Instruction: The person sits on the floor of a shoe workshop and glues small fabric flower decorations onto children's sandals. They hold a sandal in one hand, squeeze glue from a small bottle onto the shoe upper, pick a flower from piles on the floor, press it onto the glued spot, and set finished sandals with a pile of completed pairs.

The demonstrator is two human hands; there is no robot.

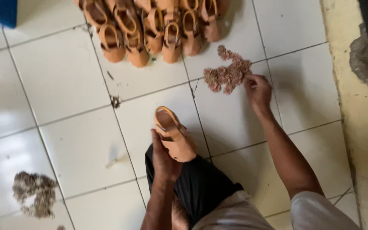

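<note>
While the white tiled floor [64, 76] carries a row of tan sandals [150, 30], the left hand [163, 159] grips one sandal [174, 135] over the knee. Right hand [257, 88] fingers pinch at the pinkish pile of small pieces [226, 73]; these could scatter.

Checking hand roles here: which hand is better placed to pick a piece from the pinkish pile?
The right hand. Its fingers already touch the edge of the pile of small pinkish pieces on the tiled floor, while the left hand is busy gripping the tan sandal over the knee.
</note>
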